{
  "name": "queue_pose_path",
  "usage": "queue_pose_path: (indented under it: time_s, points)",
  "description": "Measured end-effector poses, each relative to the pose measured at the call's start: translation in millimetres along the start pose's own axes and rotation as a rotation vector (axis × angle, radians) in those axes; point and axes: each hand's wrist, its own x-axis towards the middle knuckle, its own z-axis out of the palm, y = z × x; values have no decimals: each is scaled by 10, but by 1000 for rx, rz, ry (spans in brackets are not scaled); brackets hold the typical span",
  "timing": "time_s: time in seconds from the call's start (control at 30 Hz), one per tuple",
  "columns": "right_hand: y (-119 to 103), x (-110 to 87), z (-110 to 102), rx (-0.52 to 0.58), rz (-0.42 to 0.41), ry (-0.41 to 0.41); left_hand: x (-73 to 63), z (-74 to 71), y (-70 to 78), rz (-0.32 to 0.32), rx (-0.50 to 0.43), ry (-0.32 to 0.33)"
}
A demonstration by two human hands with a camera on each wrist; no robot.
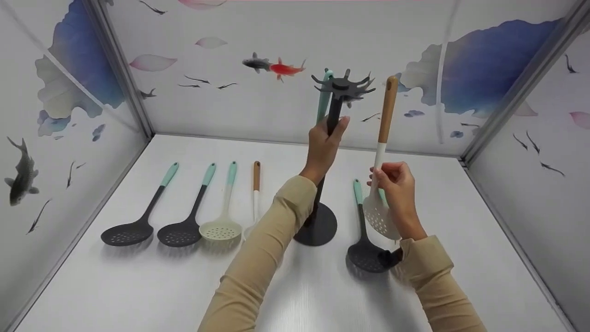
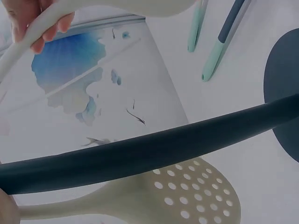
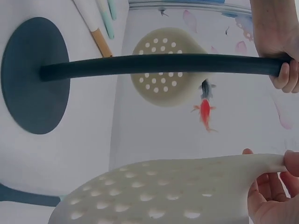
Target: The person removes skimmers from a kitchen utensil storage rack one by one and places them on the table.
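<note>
My left hand (image 1: 322,147) grips the pole of a black utensil stand (image 1: 335,115) below its ring of hooks. A cream skimmer with a mint handle (image 1: 324,103) hangs from the stand; its perforated head (image 3: 159,41) shows behind the pole in the right wrist view. To the right of the stand, my right hand (image 1: 400,193) pinches the neck of a cream skimmer (image 3: 154,186) between thumb and fingers. This skimmer is upright above the table, its wooden handle (image 1: 388,110) on top and its perforated head below.
Left on the table lie two black skimmers (image 1: 126,234) (image 1: 179,234), a cream mint-handled skimmer (image 1: 221,229) and a wooden-handled one (image 1: 256,177) partly behind my left sleeve. Another black skimmer (image 1: 366,256) lies beneath my right hand. Printed panels (image 1: 230,110) enclose the table.
</note>
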Motion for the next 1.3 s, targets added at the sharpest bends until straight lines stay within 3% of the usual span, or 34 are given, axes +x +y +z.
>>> queue_pose_path:
  time_s: [0.37,0.6,0.73,0.9,1.2,1.3]
  points:
    - [227,49,-494,-160,95,130,6,-20,-9,-40,-47,2]
    - [549,54,-842,-429,155,197,17,-26,-34,-5,-12,9]
    - [757,28,-1054,-568,185,170,16,-14,-47,-9,-12,14]
    - [964,8,-1245,-653,202,144,26,-3,-55,-8,-13,24]
    - [1112,15,-1328,-719,255,17,30,13,-20,-18,-27,13]
    - [1157,10,-1365,-751,293,-66,30,19,-21,-12,-29,7]
